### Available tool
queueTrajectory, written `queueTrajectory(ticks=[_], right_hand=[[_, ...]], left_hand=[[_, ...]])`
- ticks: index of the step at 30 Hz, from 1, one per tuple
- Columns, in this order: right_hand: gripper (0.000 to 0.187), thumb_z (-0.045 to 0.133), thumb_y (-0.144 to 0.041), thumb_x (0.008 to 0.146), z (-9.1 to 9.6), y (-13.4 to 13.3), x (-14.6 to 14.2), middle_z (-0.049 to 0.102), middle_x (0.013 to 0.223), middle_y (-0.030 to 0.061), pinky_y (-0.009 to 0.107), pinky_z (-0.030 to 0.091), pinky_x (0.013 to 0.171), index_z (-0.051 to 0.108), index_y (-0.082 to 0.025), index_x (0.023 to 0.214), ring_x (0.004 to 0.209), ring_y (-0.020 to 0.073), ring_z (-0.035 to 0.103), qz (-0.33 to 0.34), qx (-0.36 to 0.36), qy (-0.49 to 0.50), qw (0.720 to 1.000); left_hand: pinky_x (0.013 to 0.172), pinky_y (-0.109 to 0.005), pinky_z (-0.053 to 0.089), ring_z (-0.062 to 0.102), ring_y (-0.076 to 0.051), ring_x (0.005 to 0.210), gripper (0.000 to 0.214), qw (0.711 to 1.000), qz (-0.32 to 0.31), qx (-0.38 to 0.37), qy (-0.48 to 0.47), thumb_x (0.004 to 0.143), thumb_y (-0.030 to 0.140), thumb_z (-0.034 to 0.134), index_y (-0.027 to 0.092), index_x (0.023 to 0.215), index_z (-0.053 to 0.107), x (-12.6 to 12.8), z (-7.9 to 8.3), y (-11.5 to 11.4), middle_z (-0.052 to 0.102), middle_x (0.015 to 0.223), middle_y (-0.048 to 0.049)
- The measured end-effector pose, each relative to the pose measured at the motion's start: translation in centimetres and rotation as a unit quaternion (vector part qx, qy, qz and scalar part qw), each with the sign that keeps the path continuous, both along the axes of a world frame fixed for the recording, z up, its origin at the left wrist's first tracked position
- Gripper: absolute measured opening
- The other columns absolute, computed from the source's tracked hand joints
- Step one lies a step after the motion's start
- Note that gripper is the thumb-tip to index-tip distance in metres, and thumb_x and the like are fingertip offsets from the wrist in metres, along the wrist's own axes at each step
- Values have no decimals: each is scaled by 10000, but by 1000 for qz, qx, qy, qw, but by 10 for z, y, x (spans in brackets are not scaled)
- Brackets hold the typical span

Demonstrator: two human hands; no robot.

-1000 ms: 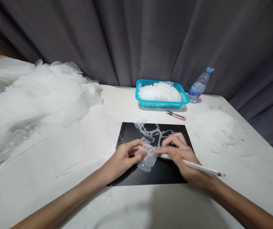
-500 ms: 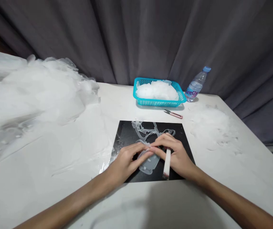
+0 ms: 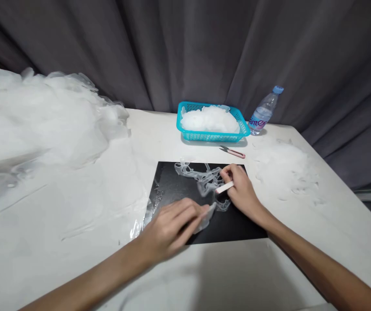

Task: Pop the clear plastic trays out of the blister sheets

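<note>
A black mat [image 3: 237, 224] lies on the white table in front of me. My left hand [image 3: 169, 229] pinches a small translucent plastic piece [image 3: 205, 220] just above the mat's near half. My right hand [image 3: 240, 190] is closed around a white pen-like tool [image 3: 224, 187] and also grips the translucent leftover plastic web [image 3: 201, 175], lifting it off the mat's far part. The two plastic parts are apart.
A big heap of translucent plastic sheets [image 3: 39, 121] fills the left of the table. A turquoise basket [image 3: 211, 136] of white pieces stands at the back, small pink snips [image 3: 232, 152] in front, a water bottle [image 3: 263, 113] to its right. Loose scraps [image 3: 286, 166] lie at right.
The small piece has come free of the web. My left hand drew it toward me, and my right hand moved away to the far right with the tool and the web.
</note>
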State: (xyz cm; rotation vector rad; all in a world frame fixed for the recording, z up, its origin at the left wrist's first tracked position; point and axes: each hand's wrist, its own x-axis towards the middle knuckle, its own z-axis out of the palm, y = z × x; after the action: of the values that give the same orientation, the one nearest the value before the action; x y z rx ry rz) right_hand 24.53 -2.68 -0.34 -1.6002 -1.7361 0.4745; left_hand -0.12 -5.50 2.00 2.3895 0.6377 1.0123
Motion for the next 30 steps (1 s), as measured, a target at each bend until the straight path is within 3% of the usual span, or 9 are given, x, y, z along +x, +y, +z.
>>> queueTrajectory(ticks=[4, 7, 9, 13, 17, 20, 22, 26, 30], right_hand=[[196, 502, -358, 1017, 3, 10, 28, 638, 886, 63, 386, 438, 786, 529, -238, 865, 877, 259, 562, -29, 18, -11, 999], [187, 522, -390, 1028, 12, 8, 39, 656, 951, 73, 403, 465, 813, 557, -235, 931, 901, 264, 567, -28, 47, -27, 998], [212, 591, -420, 1008, 15, 6, 39, 671, 1086, 96, 431, 489, 859, 594, -228, 1098, 957, 277, 575, -20, 70, -49, 996], [570, 674, -481, 977, 8, 0, 28, 654, 1252, 139, 496, 512, 942, 514, -215, 1455, 1093, 330, 558, 71, 78, -146, 984], [273, 572, -378, 1048, 2, 0, 21, 688, 1066, 131, 462, 521, 863, 694, -202, 1218, 1004, 318, 550, 111, 84, -189, 972], [213, 533, -291, 1057, 17, 9, 40, 728, 990, 92, 444, 505, 867, 735, -226, 1045, 961, 286, 567, 106, 107, -141, 979], [204, 572, -334, 1027, 36, 15, 67, 757, 990, 79, 448, 490, 873, 740, -228, 983, 935, 270, 601, 48, 140, -100, 984], [299, 641, -502, 908, 66, 20, 149, 766, 940, 94, 450, 479, 799, 773, -235, 935, 823, 277, 622, -204, 125, -81, 967], [245, 644, -464, 854, 58, 16, 226, 640, 650, 87, 561, 422, 804, 708, -280, 705, 709, 342, 619, -240, 60, -144, 958]], left_hand=[[714, -238, 496, 687, -147, 794, 110, 966, 88, -241, -37, 1072, 262, 564, 206, 1039, 653, -7, 1, 8, 733, 884, -16], [658, -238, 449, 614, -134, 713, 216, 928, 78, -359, -58, 1073, 397, 562, 201, 1030, 641, -10, -1, 16, 683, 784, 9], [657, -238, 425, 574, -127, 702, 243, 918, 62, -386, -68, 1065, 429, 573, 198, 1027, 637, -11, -3, 19, 652, 764, 18], [751, -266, 469, 649, -159, 825, 245, 909, 39, -407, -80, 1061, 434, 581, 198, 1055, 645, -11, -3, 21, 734, 901, -26], [926, -340, 509, 721, -228, 1039, 235, 901, 21, -423, -93, 1065, 423, 572, 198, 1081, 641, -9, 2, 21, 790, 1137, -93], [959, -354, 511, 724, -234, 1083, 214, 898, 21, -427, -101, 1070, 412, 566, 208, 1087, 628, -8, 4, 21, 790, 1180, -92], [973, -359, 508, 722, -235, 1101, 205, 895, 18, -433, -107, 1071, 408, 567, 212, 1094, 622, -8, 4, 21, 791, 1176, -87], [929, -353, 533, 723, -222, 1027, 242, 888, 26, -446, -114, 1061, 454, 571, 218, 1076, 620, -9, 3, 21, 787, 1108, -71], [877, -354, 571, 722, -227, 1010, 268, 870, 32, -476, -128, 1048, 488, 578, 222, 1072, 607, -10, 7, 20, 777, 1125, -82]])
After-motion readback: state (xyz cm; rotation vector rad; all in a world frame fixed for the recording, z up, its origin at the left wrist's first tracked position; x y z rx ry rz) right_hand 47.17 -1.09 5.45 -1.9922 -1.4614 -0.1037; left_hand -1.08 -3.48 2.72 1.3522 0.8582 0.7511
